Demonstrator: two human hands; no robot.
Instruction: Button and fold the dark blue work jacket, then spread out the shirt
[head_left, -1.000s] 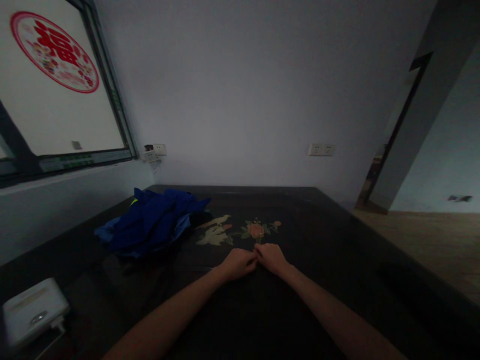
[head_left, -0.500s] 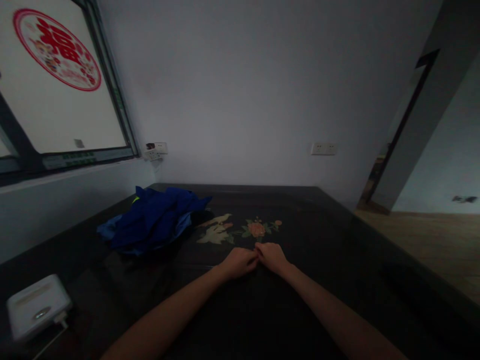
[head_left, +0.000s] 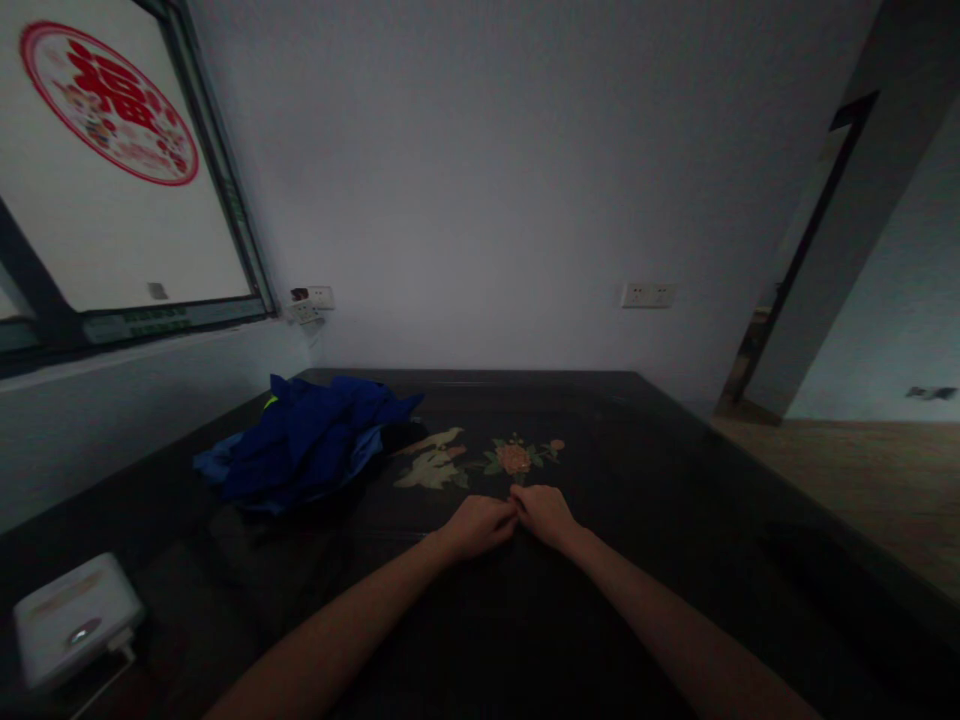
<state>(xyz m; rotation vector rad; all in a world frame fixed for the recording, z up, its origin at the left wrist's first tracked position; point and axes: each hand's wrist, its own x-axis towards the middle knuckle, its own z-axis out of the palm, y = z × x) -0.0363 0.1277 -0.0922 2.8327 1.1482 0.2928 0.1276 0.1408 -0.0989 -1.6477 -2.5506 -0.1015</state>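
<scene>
My left hand (head_left: 480, 526) rests on the dark tabletop (head_left: 637, 470) with its fingers curled closed. Against it, fingertips touching, lies my right hand (head_left: 545, 514), closed as well. Nothing shows in either one, though the undersides of the fingers are hidden. Just beyond the hands, the table surface carries a picture of a pale bird and an orange flower (head_left: 513, 458). To the left of them sits a crumpled heap of blue cloth (head_left: 307, 440), with lighter blue at its lower edge and a speck of yellow-green.
A white box-shaped device (head_left: 79, 615) with a cable plugged in stands at the near left of the table. Behind the table rises a plain wall with sockets (head_left: 648, 295). A window (head_left: 150, 240) is on the left, and wooden flooring (head_left: 847, 465) shows on the right.
</scene>
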